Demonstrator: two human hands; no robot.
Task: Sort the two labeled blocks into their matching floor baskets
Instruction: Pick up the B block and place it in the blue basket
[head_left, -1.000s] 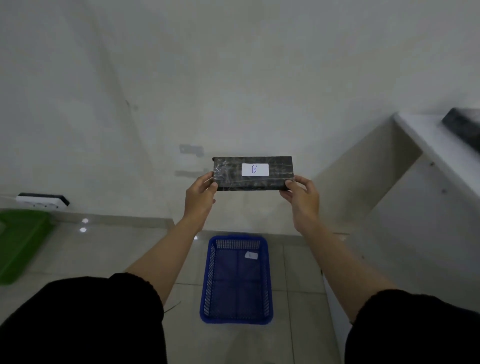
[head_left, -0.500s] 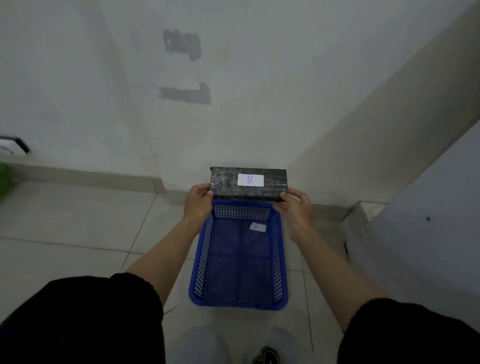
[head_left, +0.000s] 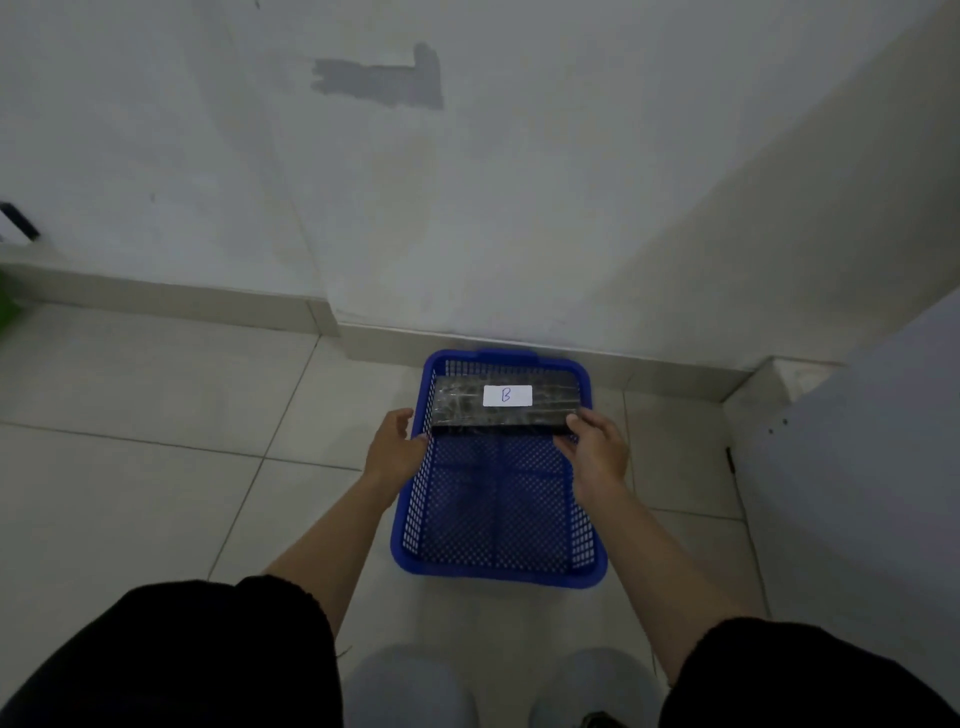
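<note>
A dark block (head_left: 462, 408) with a white label marked "B" lies across the far end of the blue mesh basket (head_left: 498, 569) on the floor. My right hand (head_left: 597, 449) pinches the block's near right corner, thumb on top. My left hand (head_left: 395, 447) is at the basket's left wall, just off the block's left end, fingers apart and holding nothing. Whether the block rests on the basket floor or hangs a little above it is not clear. The other block is out of view.
A sliver of a green basket (head_left: 8, 306) shows at the far left edge by the wall. A white cabinet side (head_left: 883, 467) stands close on the right. The wall's skirting (head_left: 208, 301) runs right behind the blue basket. My feet are below it.
The block has come down from chest height into the far end of the blue basket. My view has tipped down and closer. My left hand has let go of the block's left end.
</note>
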